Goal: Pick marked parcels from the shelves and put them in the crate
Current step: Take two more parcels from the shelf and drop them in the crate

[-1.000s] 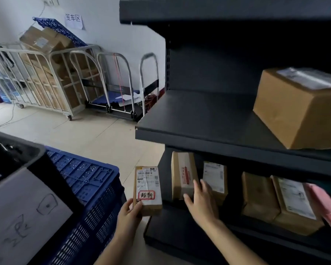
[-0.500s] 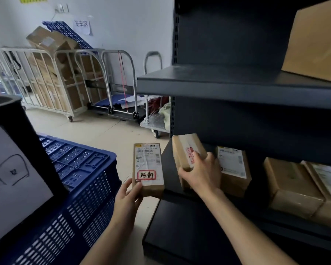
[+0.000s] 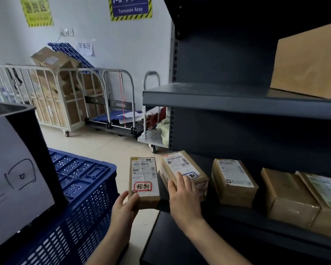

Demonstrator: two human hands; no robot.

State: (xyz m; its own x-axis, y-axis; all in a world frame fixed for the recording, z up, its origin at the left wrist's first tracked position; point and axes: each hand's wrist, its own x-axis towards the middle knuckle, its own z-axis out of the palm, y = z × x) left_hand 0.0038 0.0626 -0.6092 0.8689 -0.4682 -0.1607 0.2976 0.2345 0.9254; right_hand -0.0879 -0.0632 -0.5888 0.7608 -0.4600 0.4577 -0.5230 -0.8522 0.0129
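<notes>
Brown cardboard, the held parcel (image 3: 144, 181) stands upright in the left hand (image 3: 123, 209), whose fingers curl round its lower end. Its red-framed mark is plain to read. The right hand (image 3: 182, 197) clasps the tilted shelf parcel (image 3: 182, 167) at the lower shelf's (image 3: 237, 212) left corner, fingers covering half its red mark. The blue crate (image 3: 84, 180) sits left, partly hidden by a black bin (image 3: 36, 146). Other parcels (image 3: 234, 180) run off-frame right.

Back wall: blue "Turnover Area" sign (image 3: 130, 7), yellow sign (image 3: 36, 11) to its left, wall socket (image 3: 67, 32) and a white paper note (image 3: 85, 47) below. Along the wall: white roll cage (image 3: 23, 92) stacked with cardboard boxes (image 3: 52, 60), a platform trolley (image 3: 118, 111) beside it, then a small trolley (image 3: 151, 137) carrying a green bag (image 3: 163, 129). Near left: black bin (image 3: 27, 119) bearing a scribbled white sheet (image 3: 17, 169).
</notes>
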